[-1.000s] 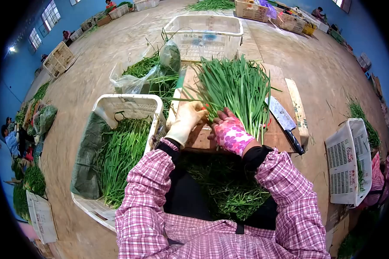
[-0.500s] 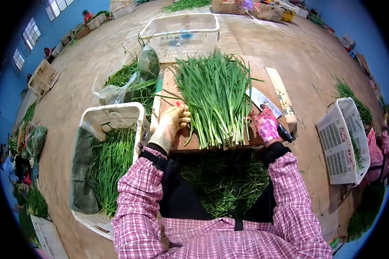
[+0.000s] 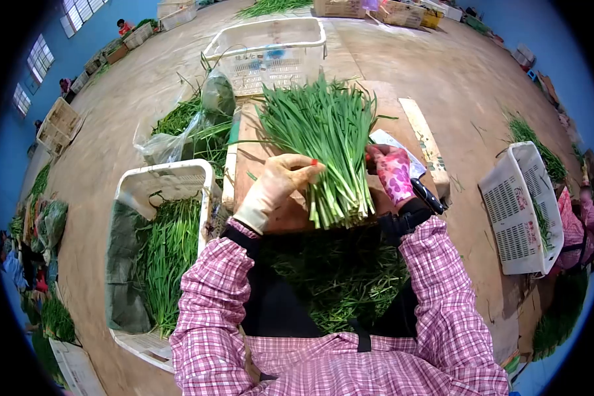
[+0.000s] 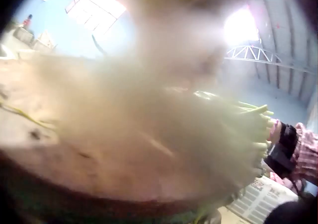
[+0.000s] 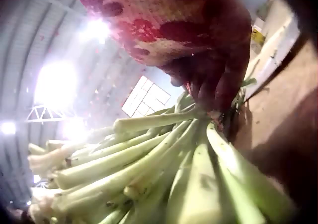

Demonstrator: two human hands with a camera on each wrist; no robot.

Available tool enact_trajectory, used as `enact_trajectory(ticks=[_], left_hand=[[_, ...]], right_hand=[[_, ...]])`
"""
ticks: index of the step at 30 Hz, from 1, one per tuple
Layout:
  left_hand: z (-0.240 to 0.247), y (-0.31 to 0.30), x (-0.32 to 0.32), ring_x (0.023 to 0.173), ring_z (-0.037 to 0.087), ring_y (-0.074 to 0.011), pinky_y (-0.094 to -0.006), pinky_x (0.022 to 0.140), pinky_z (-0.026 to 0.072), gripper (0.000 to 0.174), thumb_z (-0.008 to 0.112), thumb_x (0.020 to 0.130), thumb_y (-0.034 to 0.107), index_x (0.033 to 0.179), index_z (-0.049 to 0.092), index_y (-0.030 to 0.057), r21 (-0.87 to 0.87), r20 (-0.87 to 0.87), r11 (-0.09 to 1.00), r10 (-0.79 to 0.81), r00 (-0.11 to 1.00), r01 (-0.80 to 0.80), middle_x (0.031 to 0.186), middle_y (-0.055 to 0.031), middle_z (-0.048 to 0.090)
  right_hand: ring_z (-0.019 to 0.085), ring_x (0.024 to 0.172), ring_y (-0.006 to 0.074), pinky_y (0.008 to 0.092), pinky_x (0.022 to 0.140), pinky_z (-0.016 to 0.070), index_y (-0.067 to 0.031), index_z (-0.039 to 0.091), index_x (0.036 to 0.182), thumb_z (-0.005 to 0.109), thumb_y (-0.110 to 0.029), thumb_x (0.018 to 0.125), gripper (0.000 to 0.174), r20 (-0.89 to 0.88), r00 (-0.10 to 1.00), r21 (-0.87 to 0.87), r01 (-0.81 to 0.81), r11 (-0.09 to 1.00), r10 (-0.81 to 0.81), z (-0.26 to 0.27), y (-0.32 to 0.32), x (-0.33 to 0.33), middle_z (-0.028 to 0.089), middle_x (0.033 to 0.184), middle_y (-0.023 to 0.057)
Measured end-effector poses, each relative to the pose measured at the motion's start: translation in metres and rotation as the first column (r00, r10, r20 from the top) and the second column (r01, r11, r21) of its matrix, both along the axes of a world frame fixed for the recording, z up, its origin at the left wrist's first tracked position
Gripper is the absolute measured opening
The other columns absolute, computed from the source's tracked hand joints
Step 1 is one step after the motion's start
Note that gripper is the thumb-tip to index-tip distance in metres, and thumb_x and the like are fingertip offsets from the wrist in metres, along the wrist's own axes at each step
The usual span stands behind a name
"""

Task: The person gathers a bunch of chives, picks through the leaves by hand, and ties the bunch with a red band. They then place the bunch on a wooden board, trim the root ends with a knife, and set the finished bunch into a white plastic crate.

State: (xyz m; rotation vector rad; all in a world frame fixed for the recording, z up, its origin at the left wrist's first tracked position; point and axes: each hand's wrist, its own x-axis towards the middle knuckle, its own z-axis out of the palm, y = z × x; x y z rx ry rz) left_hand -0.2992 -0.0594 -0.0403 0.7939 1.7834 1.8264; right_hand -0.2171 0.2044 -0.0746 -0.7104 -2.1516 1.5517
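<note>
A bunch of garlic chives lies on a wooden board, leaves pointing away and pale cut stems at the near edge. My left hand, in a cream glove, pinches a red tie at the bunch's left side. Opposite it, my right hand, in a pink flowered glove, curls its fingers on the tie's other end. The right wrist view shows those fingers close against the stems. The tie's middle is hidden by the bunch. Blur covers much of the left wrist view.
A cleaver with a black handle lies right of the bunch, partly behind my right hand. At left stands a white crate of chives, with a plastic bag of greens beyond. Another crate stands behind the board.
The right hand moved from the stems to the bunch's right side. The left hand moved outward, then back in against the bunch with the red tie. The stems are now gathered closer together.
</note>
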Motion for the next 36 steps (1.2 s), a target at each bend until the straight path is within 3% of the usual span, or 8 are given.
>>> enact_trajectory(ticks=[9,12,17,25,32,33,34,36], left_hand=[[-0.012,0.075,0.059,0.056,0.058,-0.0049,-0.0196,0.052,0.0468,0.022,0.074,0.092,0.019,0.100,0.074,-0.0017,-0.032,0.006,0.992,0.120,0.993,-0.120,0.072,-0.0019,0.070],[-0.014,0.092,0.064,0.056,0.058,-0.0048,-0.0195,0.052,0.0469,0.022,0.073,0.092,0.020,0.097,0.074,-0.0010,-0.055,0.013,0.982,0.181,0.983,-0.180,0.071,-0.0016,0.069],[-0.022,0.118,0.070,0.063,0.062,-0.0055,-0.0202,0.055,0.0501,0.021,0.071,0.094,0.019,0.099,0.073,-0.0014,-0.031,0.038,0.975,0.222,0.974,-0.221,0.075,-0.0017,0.071],[-0.032,0.106,0.071,0.071,0.068,-0.0092,-0.0230,0.065,0.0549,0.022,0.069,0.095,0.017,0.105,0.071,-0.0039,0.025,-0.054,0.986,0.163,0.985,-0.162,0.084,-0.0048,0.073],[-0.014,0.109,0.076,0.067,0.069,-0.0140,-0.0272,0.061,0.0533,0.019,0.074,0.091,0.018,0.098,0.074,0.0004,0.029,0.155,0.961,0.266,0.951,-0.273,0.078,-0.0050,0.073],[-0.010,0.106,0.070,0.065,0.067,-0.0182,-0.0305,0.060,0.0526,0.015,0.076,0.088,0.017,0.094,0.074,0.0027,0.008,-0.442,0.916,0.363,0.821,-0.401,0.076,-0.0056,0.072],[0.000,0.102,0.063,0.063,0.066,-0.0225,-0.0338,0.059,0.0519,0.011,0.077,0.085,0.015,0.089,0.075,0.0050,0.085,-0.872,0.859,0.309,0.379,-0.504,0.074,-0.0063,0.071],[0.009,0.106,0.049,0.071,0.066,-0.0275,-0.0377,0.064,0.0518,0.008,0.079,0.072,0.010,0.076,0.073,0.0104,0.177,-0.917,0.911,0.290,0.273,-0.374,0.078,-0.0062,0.070]], right_hand=[[0.069,0.078,0.0148,0.0312,0.070,0.0536,0.0036,0.073,0.102,0.068,-0.015,0.090,0.022,0.276,0.856,0.308,-0.510,0.803,0.438,0.078,0.019,0.004,0.074,0.084,0.0099],[0.070,0.074,0.0192,0.0321,0.068,0.0535,0.0005,0.074,0.095,0.065,-0.014,0.091,0.018,0.358,0.906,0.452,-0.378,0.808,0.224,0.084,0.036,0.009,0.073,0.080,0.0108],[0.070,0.074,0.0185,0.0343,0.065,0.0521,-0.0200,0.074,0.080,0.065,-0.024,0.089,0.013,0.311,0.919,0.907,-0.210,0.364,-0.244,0.070,-0.014,0.034,0.071,0.077,0.0031],[0.063,0.082,0.0266,0.0438,0.080,0.0417,-0.0165,0.072,0.081,0.071,-0.020,0.074,0.007,-0.142,0.990,0.925,0.137,0.353,-0.011,0.032,-0.033,0.044,0.067,0.080,0.0046],[0.063,0.081,0.0268,0.0442,0.079,0.0427,-0.0140,0.069,0.078,0.064,-0.014,0.076,0.005,-0.033,0.999,0.978,0.035,0.207,-0.012,0.038,-0.019,0.037,0.067,0.080,0.0070],[0.064,0.084,0.0269,0.0442,0.079,0.0426,-0.0136,0.068,0.077,0.061,-0.013,0.077,0.007,-0.047,0.998,0.970,0.057,0.237,-0.047,0.038,-0.022,0.037,0.068,0.080,0.0081],[0.065,0.088,0.0264,0.0443,0.081,0.0423,-0.0144,0.069,0.079,0.062,-0.014,0.078,0.007,0.032,0.992,0.962,0.001,0.272,-0.118,0.043,-0.026,0.036,0.069,0.082,0.0074],[0.064,0.092,0.0262,0.0443,0.083,0.0419,-0.0148,0.070,0.081,0.062,-0.015,0.080,0.008,0.071,0.982,0.954,-0.015,0.298,-0.177,0.047,-0.036,0.033,0.070,0.085,0.0066]])
